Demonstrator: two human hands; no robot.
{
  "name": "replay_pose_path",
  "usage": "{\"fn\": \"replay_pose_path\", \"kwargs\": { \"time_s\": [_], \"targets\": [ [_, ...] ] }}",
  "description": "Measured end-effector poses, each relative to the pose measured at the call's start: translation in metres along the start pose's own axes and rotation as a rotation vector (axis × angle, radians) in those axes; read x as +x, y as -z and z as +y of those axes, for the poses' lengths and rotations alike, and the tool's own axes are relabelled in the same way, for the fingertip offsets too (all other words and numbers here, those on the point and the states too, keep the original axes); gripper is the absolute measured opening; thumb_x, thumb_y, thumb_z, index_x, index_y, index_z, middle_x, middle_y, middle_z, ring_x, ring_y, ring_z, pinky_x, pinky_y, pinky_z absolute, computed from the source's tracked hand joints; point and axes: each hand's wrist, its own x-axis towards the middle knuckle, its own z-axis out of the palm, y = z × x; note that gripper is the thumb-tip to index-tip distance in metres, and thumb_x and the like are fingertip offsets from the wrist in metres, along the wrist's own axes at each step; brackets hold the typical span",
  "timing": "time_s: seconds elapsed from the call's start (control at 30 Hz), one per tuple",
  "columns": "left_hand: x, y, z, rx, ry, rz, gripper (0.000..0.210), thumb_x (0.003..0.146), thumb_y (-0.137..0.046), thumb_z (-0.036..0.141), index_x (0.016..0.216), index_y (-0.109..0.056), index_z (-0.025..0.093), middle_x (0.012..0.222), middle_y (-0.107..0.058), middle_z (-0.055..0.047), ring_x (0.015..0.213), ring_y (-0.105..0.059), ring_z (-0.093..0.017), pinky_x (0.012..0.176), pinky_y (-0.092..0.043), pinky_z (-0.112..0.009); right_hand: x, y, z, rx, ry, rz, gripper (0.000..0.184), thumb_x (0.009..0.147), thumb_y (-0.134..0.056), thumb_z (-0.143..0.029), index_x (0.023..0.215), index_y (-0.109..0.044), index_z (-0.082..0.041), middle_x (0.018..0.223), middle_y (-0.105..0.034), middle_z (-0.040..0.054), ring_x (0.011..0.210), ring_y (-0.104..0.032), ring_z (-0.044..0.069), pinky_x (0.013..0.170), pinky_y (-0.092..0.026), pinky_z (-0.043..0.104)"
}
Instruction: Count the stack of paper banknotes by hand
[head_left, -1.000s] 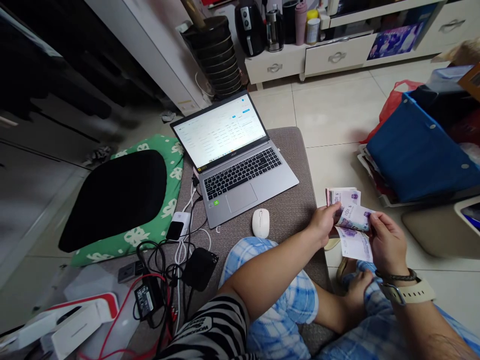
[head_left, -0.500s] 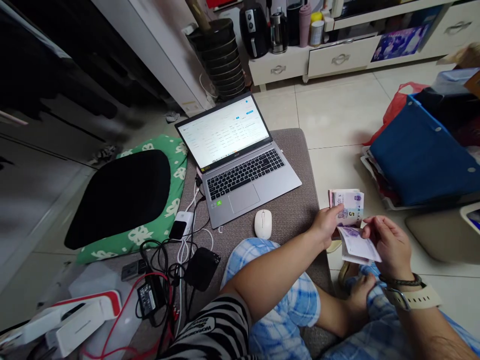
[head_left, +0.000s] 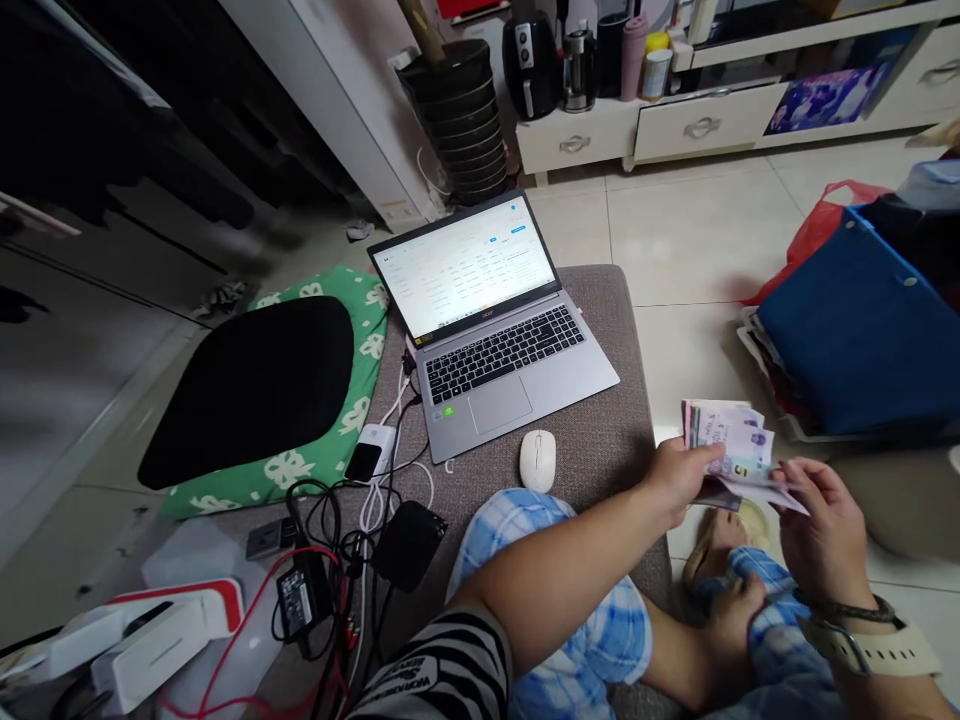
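Observation:
A small stack of purple banknotes [head_left: 731, 440], one showing a "5", is gripped by my left hand [head_left: 679, 475], its thumb lying across the front. Several notes fan out at the top of the stack. My right hand [head_left: 825, 520], with a watch and a dark bracelet on the wrist, has thumb and fingers closed at the right end of a folded banknote [head_left: 765, 492]. That note's other end stays at the stack in my left hand. Both hands are over the floor, past the right edge of the grey upholstered seat [head_left: 611, 420].
On the seat are an open laptop [head_left: 517, 380], a white mouse [head_left: 538, 460], tangled cables and a black adapter [head_left: 409, 545]. A black pad [head_left: 255, 390] lies on a green cushion [head_left: 364, 400] at left. A blue fabric bin [head_left: 862, 320] stands at right.
The folded note has swung up and flattened towards edge-on, and the stack's top notes are more fanned. The whole view has shifted slightly, with things appearing further right.

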Motion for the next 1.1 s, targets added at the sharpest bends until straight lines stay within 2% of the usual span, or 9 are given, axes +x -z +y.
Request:
{"fn": "replay_pose_path", "kwargs": {
  "time_s": [0.1, 0.2, 0.33, 0.47, 0.63, 0.73, 0.8, 0.93, 1.1],
  "targets": [
    [0.0, -0.001, -0.005, -0.002, -0.009, -0.03, 0.021, 0.067, -0.094, 0.013, 0.084, -0.082, 0.015, 0.094, -0.086, -0.01, 0.096, -0.081, -0.027, 0.109, -0.061, -0.046, 0.001, 0.005, -0.002, 0.027, -0.138, 0.017, 0.064, 0.051, -0.111, -0.065, 0.082, -0.076, -0.023, 0.069, -0.065, -0.0029, 0.06, -0.052, 0.011, 0.05, -0.047, 0.02],
    [0.0, -0.003, -0.009, 0.014, -0.01, -0.066, 0.022, 0.064, -0.089, 0.009, 0.083, -0.083, 0.016, 0.096, -0.086, -0.009, 0.097, -0.08, -0.028, 0.108, -0.06, -0.046, 0.004, 0.011, -0.001, -0.034, -0.174, 0.03, 0.065, 0.048, -0.111, -0.066, 0.081, -0.075, -0.024, 0.063, -0.061, -0.0043, 0.053, -0.049, 0.011, 0.042, -0.045, 0.022],
    [0.003, -0.003, -0.008, 0.041, 0.012, -0.048, 0.022, 0.066, -0.084, 0.008, 0.086, -0.086, 0.017, 0.096, -0.086, -0.008, 0.095, -0.078, -0.027, 0.105, -0.06, -0.045, 0.011, 0.014, 0.005, -0.107, -0.197, 0.063, 0.067, 0.043, -0.112, -0.064, 0.085, -0.075, -0.026, 0.065, -0.066, -0.0036, 0.049, -0.052, 0.013, 0.038, -0.045, 0.025],
    [0.005, -0.004, -0.006, 0.039, 0.012, -0.049, 0.021, 0.066, -0.089, 0.011, 0.086, -0.085, 0.017, 0.096, -0.086, -0.008, 0.096, -0.079, -0.028, 0.104, -0.06, -0.043, 0.009, 0.01, 0.004, -0.105, -0.181, 0.054, 0.064, 0.049, -0.11, -0.064, 0.087, -0.074, -0.026, 0.067, -0.069, -0.0026, 0.046, -0.056, 0.016, 0.036, -0.046, 0.029],
    [0.005, -0.006, -0.004, 0.004, 0.012, -0.031, 0.01, 0.078, -0.089, 0.022, 0.085, -0.085, 0.017, 0.093, -0.086, -0.009, 0.097, -0.081, -0.028, 0.102, -0.061, -0.04, 0.003, 0.003, -0.004, -0.095, -0.191, 0.064, 0.064, 0.049, -0.11, -0.063, 0.087, -0.075, -0.026, 0.069, -0.071, -0.0013, 0.047, -0.059, 0.016, 0.035, -0.042, 0.028],
    [0.006, -0.005, -0.001, -0.013, 0.026, -0.018, 0.022, 0.08, -0.095, 0.035, 0.082, -0.082, 0.016, 0.086, -0.086, -0.011, 0.098, -0.083, -0.031, 0.1, -0.063, -0.041, 0.004, -0.001, -0.002, -0.068, -0.159, 0.101, 0.068, 0.043, -0.111, -0.065, 0.085, -0.075, -0.025, 0.066, -0.067, -0.0035, 0.049, -0.054, 0.013, 0.041, -0.043, 0.025],
    [0.007, -0.003, 0.003, -0.003, 0.041, -0.018, 0.027, 0.08, -0.096, 0.038, 0.084, -0.081, 0.016, 0.083, -0.085, -0.011, 0.096, -0.084, -0.033, 0.095, -0.065, -0.041, 0.005, -0.005, 0.001, -0.063, -0.102, 0.087, 0.068, 0.046, -0.111, -0.066, 0.084, -0.075, -0.023, 0.065, -0.065, -0.0043, 0.052, -0.052, 0.012, 0.045, -0.042, 0.024],
    [0.007, -0.003, 0.011, 0.021, 0.093, 0.004, 0.017, 0.088, -0.086, 0.032, 0.091, -0.081, 0.016, 0.087, -0.087, -0.011, 0.091, -0.086, -0.03, 0.085, -0.067, -0.037, 0.005, -0.015, 0.001, -0.052, -0.013, 0.025, 0.064, 0.055, -0.105, -0.071, 0.08, -0.073, -0.022, 0.063, -0.06, -0.0048, 0.056, -0.047, 0.012, 0.051, -0.037, 0.025],
    [0.006, -0.008, 0.015, -0.02, 0.051, 0.018, 0.009, 0.096, -0.077, 0.021, 0.099, -0.081, 0.014, 0.093, -0.088, -0.011, 0.097, -0.087, -0.028, 0.096, -0.068, -0.039, 0.004, -0.027, -0.009, -0.028, 0.019, -0.025, 0.056, 0.062, -0.098, -0.068, 0.074, -0.068, -0.023, 0.062, -0.054, -0.0056, 0.059, -0.042, 0.012, 0.056, -0.035, 0.027]
  ]
}}
